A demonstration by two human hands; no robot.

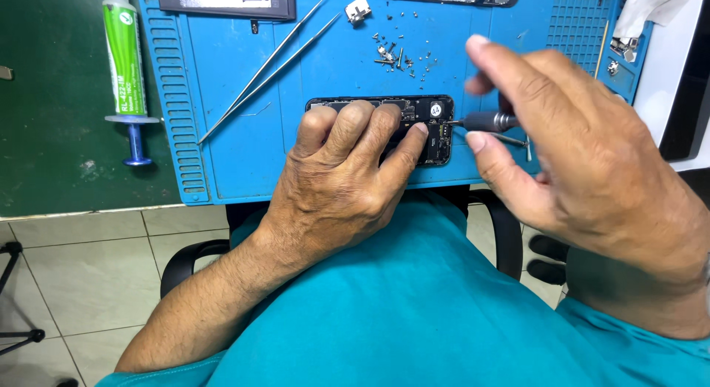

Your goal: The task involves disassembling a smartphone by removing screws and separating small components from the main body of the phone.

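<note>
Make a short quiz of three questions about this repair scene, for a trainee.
1. True or false: the left hand presses on the opened phone.
2. Which tool does the right hand hold? A) hammer B) small screwdriver C) brush
3. Where do the loose screws lie, nearer or farther than the phone?

Key
1. True; its fingers rest on it, on the blue mat.
2. B; the tip meets the phone's right end.
3. Farther, on the mat, right of the tweezers.
</note>
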